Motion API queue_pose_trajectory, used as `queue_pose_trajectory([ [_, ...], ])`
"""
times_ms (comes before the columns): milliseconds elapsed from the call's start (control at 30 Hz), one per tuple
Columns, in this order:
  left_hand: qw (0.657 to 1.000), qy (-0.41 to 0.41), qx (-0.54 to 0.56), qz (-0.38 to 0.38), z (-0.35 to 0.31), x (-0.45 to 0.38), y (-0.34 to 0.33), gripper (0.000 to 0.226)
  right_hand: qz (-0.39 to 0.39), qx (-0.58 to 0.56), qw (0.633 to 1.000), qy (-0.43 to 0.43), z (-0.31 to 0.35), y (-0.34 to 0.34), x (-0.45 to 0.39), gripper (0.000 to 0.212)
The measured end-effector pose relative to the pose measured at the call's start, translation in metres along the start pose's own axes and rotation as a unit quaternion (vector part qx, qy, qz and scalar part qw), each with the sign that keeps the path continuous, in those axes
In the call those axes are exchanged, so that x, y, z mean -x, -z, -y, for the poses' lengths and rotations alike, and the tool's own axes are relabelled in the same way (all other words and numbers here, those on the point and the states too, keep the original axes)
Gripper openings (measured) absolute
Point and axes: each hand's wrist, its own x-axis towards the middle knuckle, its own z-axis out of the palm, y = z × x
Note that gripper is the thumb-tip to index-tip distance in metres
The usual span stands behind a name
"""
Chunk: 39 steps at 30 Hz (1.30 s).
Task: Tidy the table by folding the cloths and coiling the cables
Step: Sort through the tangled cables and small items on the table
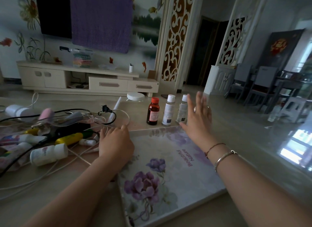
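- The step looks like the cloth one: the flowered cloth (168, 167) lies flat and spread out on the surface (244, 137), close to the near edge, and it is not folded yet.
- The left hand (114, 142) rests on the far left corner of the cloth. Its fingers (108, 131) are bent down, and I cannot tell if they pinch the edge.
- The right hand (198, 117) is lifted above the far right corner. Its fingers are straight and spread apart, and it holds nothing.
- Next, I think both hands need to take the far corners and bring them over to the near edge.
- The cables (76, 157) lie in a messy pile with small bottles at the left side, touching the left hand's fingers. They are not coiled yet.
- Three bottles (167, 111) stand just past the cloth, so the right hand could knock them.
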Motion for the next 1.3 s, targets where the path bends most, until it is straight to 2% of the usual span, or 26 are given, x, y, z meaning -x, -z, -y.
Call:
queue_pose_trajectory([
  [167, 1.0, -0.006, 0.023, 0.005, 0.0, 0.001, 0.0, 0.036, -0.021, -0.043, 0.996, 0.079, 0.039, 0.001, -0.021, 0.076],
  [300, 0.999, 0.0, 0.04, 0.005, 0.001, 0.0, -0.002, 0.035, 0.06, -0.036, 0.997, 0.033, 0.057, 0.001, -0.053, 0.066],
  [367, 0.999, 0.003, 0.046, 0.004, 0.002, -0.002, -0.002, 0.038, 0.073, -0.039, 0.997, -0.001, 0.061, 0.001, -0.061, 0.058],
  [500, 0.998, 0.007, 0.055, 0.01, 0.001, -0.004, -0.003, 0.042, 0.025, -0.055, 0.998, 0.0, 0.066, 0.001, -0.055, 0.053],
  [600, 0.998, 0.01, 0.056, 0.016, 0.001, -0.005, -0.001, 0.044, -0.02, -0.084, 0.996, 0.021, 0.061, 0.006, -0.044, 0.041],
  [767, 0.998, 0.007, 0.052, 0.025, 0.0, -0.004, 0.001, 0.044, -0.086, -0.217, 0.972, 0.0, 0.041, 0.022, -0.032, 0.034],
  [900, 0.999, 0.001, 0.045, 0.029, -0.001, -0.003, 0.001, 0.044, -0.077, -0.251, 0.965, -0.004, 0.023, 0.027, -0.027, 0.037],
  [1000, 0.999, -0.005, 0.038, 0.024, 0.0, -0.001, 0.002, 0.046, -0.055, -0.212, 0.976, -0.009, 0.016, 0.024, -0.021, 0.036],
  [1133, 0.999, -0.018, 0.03, 0.015, 0.001, 0.003, 0.001, 0.05, -0.058, -0.088, 0.994, -0.004, 0.01, 0.019, -0.016, 0.039],
  [1300, 0.999, -0.023, 0.031, 0.014, 0.001, 0.004, 0.001, 0.047, -0.067, -0.006, 0.998, -0.005, 0.006, 0.017, -0.015, 0.043],
])
